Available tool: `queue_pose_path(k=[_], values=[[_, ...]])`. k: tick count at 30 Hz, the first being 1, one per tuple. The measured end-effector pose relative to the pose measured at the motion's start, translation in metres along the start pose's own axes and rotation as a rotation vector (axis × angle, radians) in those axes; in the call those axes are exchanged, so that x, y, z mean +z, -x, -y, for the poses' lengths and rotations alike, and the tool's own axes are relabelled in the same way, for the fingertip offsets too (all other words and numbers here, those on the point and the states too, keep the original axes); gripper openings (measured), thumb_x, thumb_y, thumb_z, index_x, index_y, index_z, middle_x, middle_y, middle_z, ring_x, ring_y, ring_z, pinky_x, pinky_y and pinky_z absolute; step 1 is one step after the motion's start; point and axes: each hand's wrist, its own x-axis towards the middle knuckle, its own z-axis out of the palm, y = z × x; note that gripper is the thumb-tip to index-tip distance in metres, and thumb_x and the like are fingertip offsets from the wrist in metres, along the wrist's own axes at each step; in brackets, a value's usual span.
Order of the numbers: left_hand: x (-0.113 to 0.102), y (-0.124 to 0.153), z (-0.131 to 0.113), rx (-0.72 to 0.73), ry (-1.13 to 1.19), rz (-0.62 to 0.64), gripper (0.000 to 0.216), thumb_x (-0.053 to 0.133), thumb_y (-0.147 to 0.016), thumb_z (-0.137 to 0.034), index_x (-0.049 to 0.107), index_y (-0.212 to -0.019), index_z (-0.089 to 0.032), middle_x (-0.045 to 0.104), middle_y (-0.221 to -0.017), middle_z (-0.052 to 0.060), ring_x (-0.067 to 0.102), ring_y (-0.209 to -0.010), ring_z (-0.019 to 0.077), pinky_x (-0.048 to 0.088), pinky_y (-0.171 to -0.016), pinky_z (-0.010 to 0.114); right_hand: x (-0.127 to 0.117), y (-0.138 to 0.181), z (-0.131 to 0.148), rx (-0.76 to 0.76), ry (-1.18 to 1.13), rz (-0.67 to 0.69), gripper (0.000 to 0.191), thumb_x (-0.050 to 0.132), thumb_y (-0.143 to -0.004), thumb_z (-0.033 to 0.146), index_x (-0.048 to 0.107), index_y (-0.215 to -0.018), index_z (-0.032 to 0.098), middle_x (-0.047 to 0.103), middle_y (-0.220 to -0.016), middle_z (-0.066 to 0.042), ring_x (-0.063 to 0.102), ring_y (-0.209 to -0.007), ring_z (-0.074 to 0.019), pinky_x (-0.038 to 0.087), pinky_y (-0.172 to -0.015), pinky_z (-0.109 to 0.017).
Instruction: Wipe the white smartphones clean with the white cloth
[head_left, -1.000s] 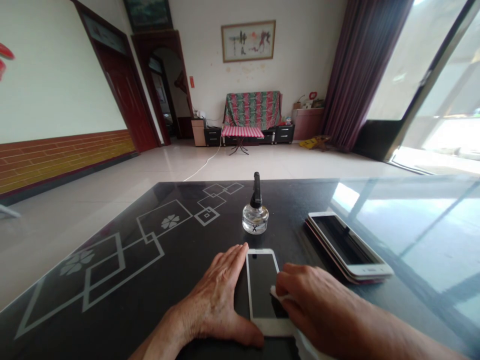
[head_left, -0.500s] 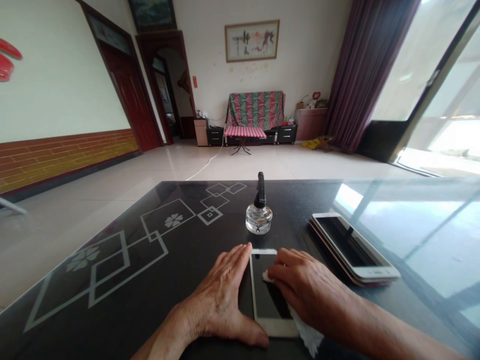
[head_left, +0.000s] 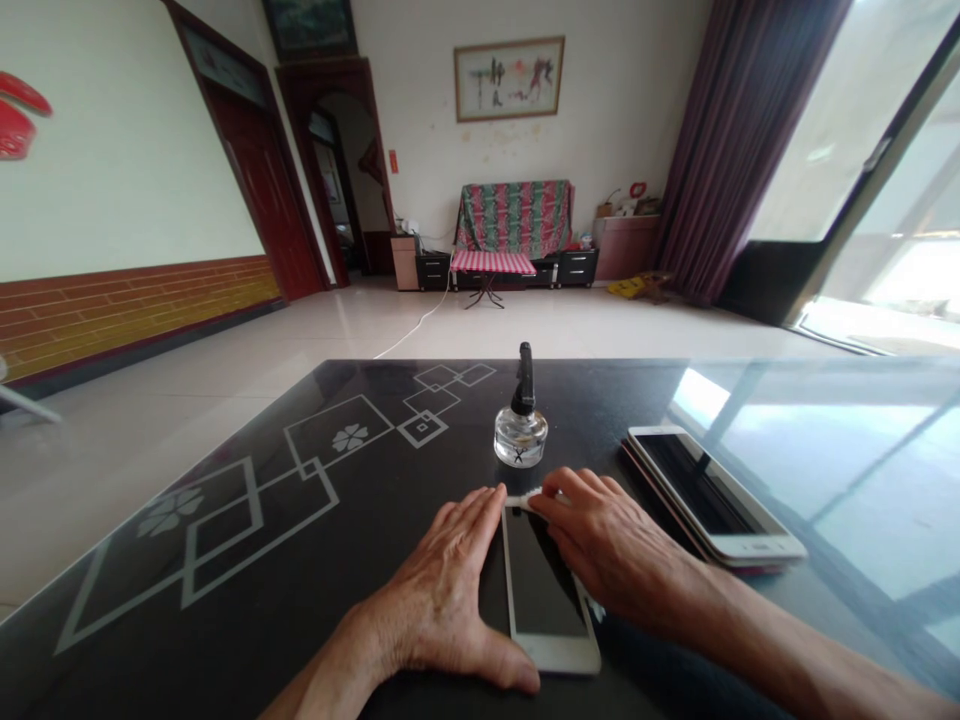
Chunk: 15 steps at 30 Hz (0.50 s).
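The white smartphone (head_left: 544,585) lies screen-up on the black table (head_left: 360,530). The left hand (head_left: 442,590), fingers spread, braces its left edge; the right hand (head_left: 604,530) grips a white tissue (head_left: 534,494) at the top edge.

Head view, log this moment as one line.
left hand: against left side of white phone; right hand: holding white wipe at phone's far end; clear bottle: upright beyond phone

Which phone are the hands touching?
The phone between left hand and right hand, in front of the spray bottle; the other phone, at right, is untouched.
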Motion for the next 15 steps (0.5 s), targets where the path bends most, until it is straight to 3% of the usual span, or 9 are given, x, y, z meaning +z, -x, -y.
queue_pose_path(k=[5, 15], values=[[-0.001, 0.0, -0.001, -0.007, 0.008, 0.005, 0.137, 0.077, -0.046, -0.064, 0.002, -0.148, -0.013, 0.007, -0.154, 0.015, 0.007, -0.142, 0.0334, 0.007, -0.115, 0.052, -0.005, 0.0, 0.002, -0.008, -0.034, 0.063, 0.03, 0.044, -0.083, 0.007, 0.062, -0.104, 0.019, 0.054, -0.101, -0.008, 0.051, -0.086, -0.0167, 0.041, -0.076, -0.028], [0.002, 0.0, 0.003, 0.007, 0.038, -0.015, 0.132, 0.078, -0.048, -0.057, 0.004, -0.149, -0.016, 0.009, -0.154, 0.015, 0.009, -0.141, 0.0354, 0.01, -0.114, 0.056, -0.011, 0.018, 0.031, -0.062, -0.133, 0.16, 0.024, 0.05, -0.079, 0.011, 0.065, -0.095, 0.02, 0.057, -0.095, -0.008, 0.053, -0.082, -0.0176, 0.044, -0.075, -0.028]])
